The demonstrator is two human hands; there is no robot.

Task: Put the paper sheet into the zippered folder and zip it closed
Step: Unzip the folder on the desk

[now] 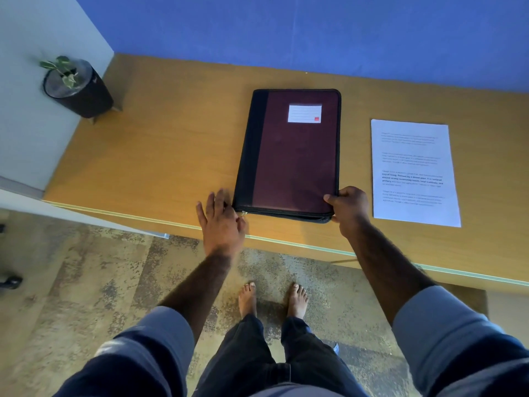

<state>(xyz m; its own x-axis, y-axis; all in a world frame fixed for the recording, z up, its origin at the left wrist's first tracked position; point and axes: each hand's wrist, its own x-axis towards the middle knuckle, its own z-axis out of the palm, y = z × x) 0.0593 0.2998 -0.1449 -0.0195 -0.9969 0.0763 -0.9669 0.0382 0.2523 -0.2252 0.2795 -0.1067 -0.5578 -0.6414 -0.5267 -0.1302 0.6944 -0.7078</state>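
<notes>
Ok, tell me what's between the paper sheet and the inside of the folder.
The folder itself: it lies closed, apparently zipped, zipper pull by the left hand. Between it and the paper sheet is only the right hand, gripping its near corner.

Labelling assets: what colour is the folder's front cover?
The folder is dark maroon with a black spine strip, best in the head view.

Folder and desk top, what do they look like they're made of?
The folder looks like maroon faux leather, matte with a faint sheen, with a black fabric-like spine strip and zip edging; real leather can't be ruled out. The desk top looks like smooth wood-grain laminate, judging by its even orange-brown tone, faint streaks and pale edge strip.
</notes>
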